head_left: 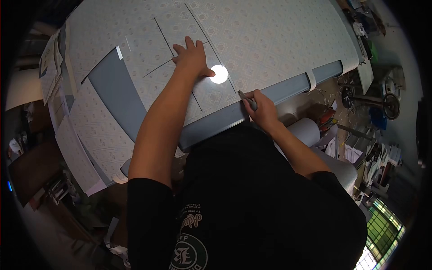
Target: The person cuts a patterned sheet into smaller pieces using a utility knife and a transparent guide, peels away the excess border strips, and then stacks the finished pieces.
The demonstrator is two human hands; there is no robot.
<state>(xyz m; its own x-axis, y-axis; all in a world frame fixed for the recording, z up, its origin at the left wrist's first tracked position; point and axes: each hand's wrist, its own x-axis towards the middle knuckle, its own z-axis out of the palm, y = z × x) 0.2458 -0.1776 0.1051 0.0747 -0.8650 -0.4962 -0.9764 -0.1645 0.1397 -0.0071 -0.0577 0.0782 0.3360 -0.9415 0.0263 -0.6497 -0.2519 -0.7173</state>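
A pale patterned sheet (270,40) covers most of a grey table, with several dark straight lines on it, some crossing. My left hand (191,60) lies on the sheet with its fingers spread, between two long lines. A bright round glare shows beside its thumb. My right hand (261,108) is closed around a grey pen-like tool (248,101). The tool's tip is at the near edge of the sheet, by the lower end of the right long line.
A grey table edge (216,126) runs right in front of my body. At the left, a cut piece of patterned sheet (101,135) hangs past the grey surface. Rolls (304,132) stand at the right, near a round metal stand (390,106) and stacked papers.
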